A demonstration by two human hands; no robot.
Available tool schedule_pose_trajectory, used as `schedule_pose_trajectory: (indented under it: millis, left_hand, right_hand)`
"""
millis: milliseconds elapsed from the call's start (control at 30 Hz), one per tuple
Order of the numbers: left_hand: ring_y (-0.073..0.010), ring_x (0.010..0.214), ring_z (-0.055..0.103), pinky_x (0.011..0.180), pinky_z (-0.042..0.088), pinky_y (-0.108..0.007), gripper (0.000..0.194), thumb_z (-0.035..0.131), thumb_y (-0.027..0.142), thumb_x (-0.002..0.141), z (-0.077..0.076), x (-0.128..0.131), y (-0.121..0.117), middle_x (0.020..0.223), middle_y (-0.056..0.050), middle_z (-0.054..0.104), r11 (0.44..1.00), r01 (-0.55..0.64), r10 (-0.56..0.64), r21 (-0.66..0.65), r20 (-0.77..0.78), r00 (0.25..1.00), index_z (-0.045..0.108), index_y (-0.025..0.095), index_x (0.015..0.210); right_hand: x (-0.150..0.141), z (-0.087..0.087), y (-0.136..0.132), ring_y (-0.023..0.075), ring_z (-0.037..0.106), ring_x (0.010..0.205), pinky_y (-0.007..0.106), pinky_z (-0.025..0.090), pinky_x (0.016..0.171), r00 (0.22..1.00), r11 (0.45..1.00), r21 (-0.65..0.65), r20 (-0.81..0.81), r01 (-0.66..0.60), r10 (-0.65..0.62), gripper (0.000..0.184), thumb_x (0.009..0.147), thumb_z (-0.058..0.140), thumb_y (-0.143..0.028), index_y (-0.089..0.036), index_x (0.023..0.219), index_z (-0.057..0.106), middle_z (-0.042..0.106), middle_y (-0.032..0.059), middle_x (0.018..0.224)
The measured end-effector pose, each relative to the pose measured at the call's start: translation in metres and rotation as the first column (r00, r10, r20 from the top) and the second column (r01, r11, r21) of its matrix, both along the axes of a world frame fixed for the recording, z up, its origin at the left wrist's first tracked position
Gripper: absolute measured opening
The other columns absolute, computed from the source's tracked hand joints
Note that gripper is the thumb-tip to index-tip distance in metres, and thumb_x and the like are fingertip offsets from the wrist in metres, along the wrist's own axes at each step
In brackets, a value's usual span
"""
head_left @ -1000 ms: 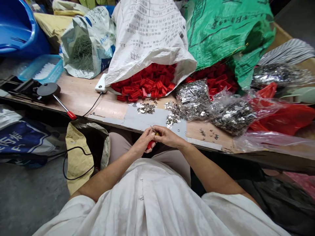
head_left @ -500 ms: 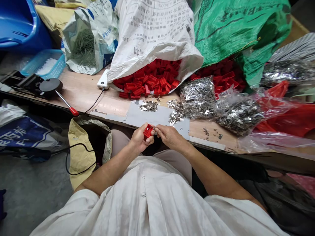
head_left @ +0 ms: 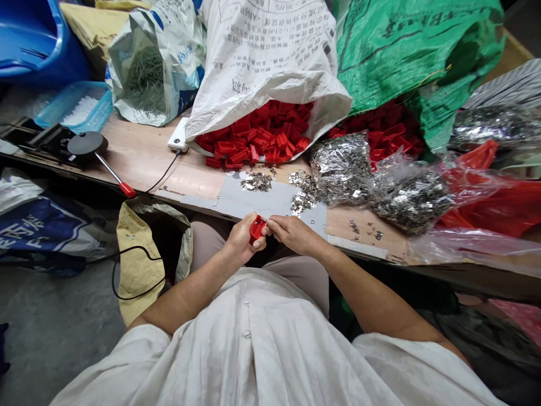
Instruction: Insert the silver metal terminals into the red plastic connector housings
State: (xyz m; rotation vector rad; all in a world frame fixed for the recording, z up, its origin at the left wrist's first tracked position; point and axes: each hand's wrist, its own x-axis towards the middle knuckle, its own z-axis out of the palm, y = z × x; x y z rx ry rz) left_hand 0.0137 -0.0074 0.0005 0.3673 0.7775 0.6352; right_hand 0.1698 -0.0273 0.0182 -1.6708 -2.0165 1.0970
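My left hand point(head_left: 242, 241) grips a small red plastic housing point(head_left: 256, 228) just below the table's front edge. The fingertips of my right hand point(head_left: 292, 233) pinch at the right side of that housing; whatever small piece they hold is hidden by the fingers. Loose silver metal clips point(head_left: 257, 181) lie on a grey sheet point(head_left: 249, 200) just beyond my hands. A white sack point(head_left: 270, 62) spills a heap of red housings point(head_left: 256, 141) onto the table.
Clear bags of metal clips point(head_left: 342, 166) sit right of the grey sheet. A green sack point(head_left: 406, 51) with more red parts lies behind them. A blue basket point(head_left: 76, 107), a black press with a red-tipped lever point(head_left: 87, 145) and a white charger point(head_left: 178, 137) are at left. An open yellowish sack point(head_left: 143, 248) stands by my left knee.
A second ago my hands were closed together over the part, with a thin metal piece sticking up. Now the red housing is turned up in my left hand, and my right fingertips work at its side.
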Motion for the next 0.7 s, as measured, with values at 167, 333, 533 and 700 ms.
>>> schedule_pose_trajectory:
  millis: [167,333,533,700]
  left_hand:
    - [-0.0055,0.029,0.036,0.033,0.018,-0.016,0.025,0.049,0.038,0.090,-0.001,0.000,-0.007,0.056,0.003,0.052,0.985,-0.023,0.038,0.173,-0.084,0.996,0.039,0.020,0.077]
    - [-0.0049,0.029,0.035,0.034,0.022,-0.017,0.025,0.050,0.040,0.088,-0.004,-0.003,-0.007,0.057,0.004,0.053,0.986,-0.006,0.009,0.168,-0.015,1.000,0.039,0.020,0.078]
    - [-0.0043,0.030,0.035,0.034,0.022,-0.016,0.031,0.053,0.045,0.087,-0.004,-0.004,-0.007,0.057,0.005,0.054,0.976,-0.010,0.012,0.218,-0.010,1.000,0.036,0.021,0.078]
    - [-0.0036,0.031,0.033,0.032,0.018,-0.014,0.032,0.051,0.049,0.088,-0.003,-0.001,-0.011,0.056,0.007,0.049,0.939,-0.022,0.069,0.342,-0.126,0.990,0.037,0.021,0.081]
  right_hand:
    - [0.000,-0.012,0.000,0.0112,0.044,0.058,0.025,0.031,0.060,0.995,0.998,-0.055,-0.095,0.000,-0.005,0.040,0.097,0.034,-0.043,-0.020,0.073,0.055,0.051,-0.0022,0.060]
    - [0.002,-0.022,-0.001,0.0099,0.039,0.056,0.024,0.031,0.057,0.944,0.993,-0.119,-0.325,0.009,-0.048,0.045,0.095,0.035,-0.053,-0.019,0.072,0.053,0.045,-0.0033,0.059]
    - [0.003,-0.026,0.002,0.0098,0.038,0.056,0.023,0.031,0.055,0.935,0.990,-0.142,-0.350,0.008,-0.058,0.047,0.093,0.037,-0.056,-0.018,0.072,0.054,0.046,-0.0027,0.060]
    - [-0.001,-0.028,0.002,0.0096,0.037,0.054,0.024,0.030,0.053,0.929,0.984,-0.181,-0.361,0.009,-0.075,0.049,0.091,0.038,-0.059,-0.018,0.073,0.057,0.044,-0.0032,0.058]
